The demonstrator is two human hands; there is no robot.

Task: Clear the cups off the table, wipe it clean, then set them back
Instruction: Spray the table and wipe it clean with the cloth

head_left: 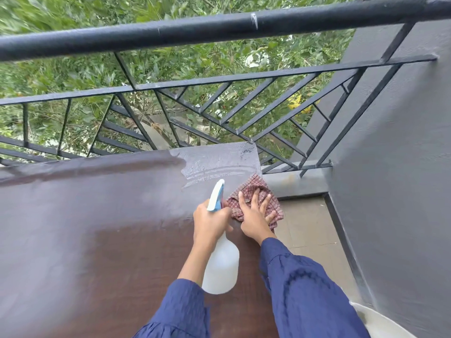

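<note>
A dark brown table [97, 228] fills the lower left of the head view. Its far right corner is wet and streaked. My left hand [211, 222] grips a white spray bottle [222, 264] with a blue nozzle, held above the table and pointing toward that wet corner. My right hand [255, 215] lies flat with spread fingers on a red checked cloth [256, 185], pressing it onto the table's right edge; part of the cloth hangs over the edge. No cups are in view.
A black metal railing [219, 28] runs just behind the table, with green foliage beyond. A grey wall [395, 167] stands at the right. Tiled floor [310, 223] lies between table and wall. A white curved object [380, 323] sits at the bottom right.
</note>
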